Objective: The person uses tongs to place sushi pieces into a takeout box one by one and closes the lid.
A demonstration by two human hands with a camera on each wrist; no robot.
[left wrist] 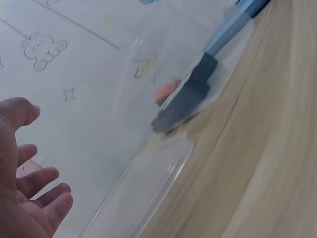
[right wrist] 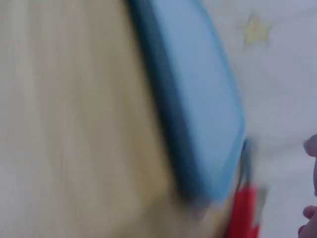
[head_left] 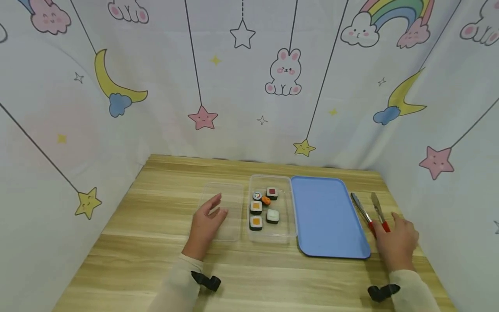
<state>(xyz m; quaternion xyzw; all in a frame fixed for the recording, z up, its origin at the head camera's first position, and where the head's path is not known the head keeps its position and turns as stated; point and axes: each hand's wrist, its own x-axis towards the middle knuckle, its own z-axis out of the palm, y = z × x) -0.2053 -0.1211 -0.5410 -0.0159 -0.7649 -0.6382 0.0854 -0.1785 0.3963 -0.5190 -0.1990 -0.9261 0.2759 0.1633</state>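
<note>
In the head view my left hand (head_left: 205, 226) hovers over a clear plastic lid (head_left: 230, 225), fingers loosely bent and holding nothing. The left wrist view shows its fingers (left wrist: 37, 183) apart from any object. Right of the lid stands a clear plastic container (head_left: 286, 225) holding several sushi pieces, among them an orange-topped roll (head_left: 256, 207) and a white-topped one (head_left: 273, 216). My right hand (head_left: 398, 242) is over the red handles of metal tongs (head_left: 364, 212). In the blurred right wrist view, its fingertips stand apart from the tongs (right wrist: 242, 213).
A blue tray (head_left: 329, 216) lies between the container and the tongs, close against the container's right side. Behind the wooden table (head_left: 171, 195) hangs a patterned white curtain (head_left: 241, 78), which also encloses both sides.
</note>
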